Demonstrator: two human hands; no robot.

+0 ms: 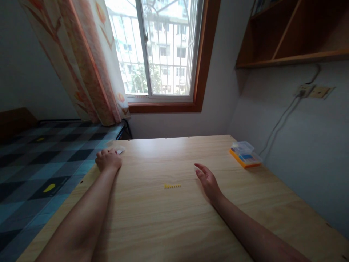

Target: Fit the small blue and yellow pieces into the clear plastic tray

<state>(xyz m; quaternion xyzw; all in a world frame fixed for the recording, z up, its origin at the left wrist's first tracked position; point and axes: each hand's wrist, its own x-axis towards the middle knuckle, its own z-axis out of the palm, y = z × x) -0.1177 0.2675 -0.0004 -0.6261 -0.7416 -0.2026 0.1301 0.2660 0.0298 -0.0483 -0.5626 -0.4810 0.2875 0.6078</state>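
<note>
My left hand [108, 159] rests near the far left corner of the wooden table [174, 225], fingers curled over a small pale object [119, 150] that I cannot make out. My right hand [207, 179] lies open on the table, fingers stretched out and holding nothing. Between the hands, a short row of small yellow pieces [172, 186] lies on the tabletop, closer to my right hand. A clear plastic box [244, 154] with an orange base sits at the far right of the table, its lid up.
A bed with a blue checked cover [35, 163] stands left of the table. A window with a curtain [89, 62] is behind. A wooden shelf [294, 36] hangs on the right wall, and a cable runs down from a socket [305, 90].
</note>
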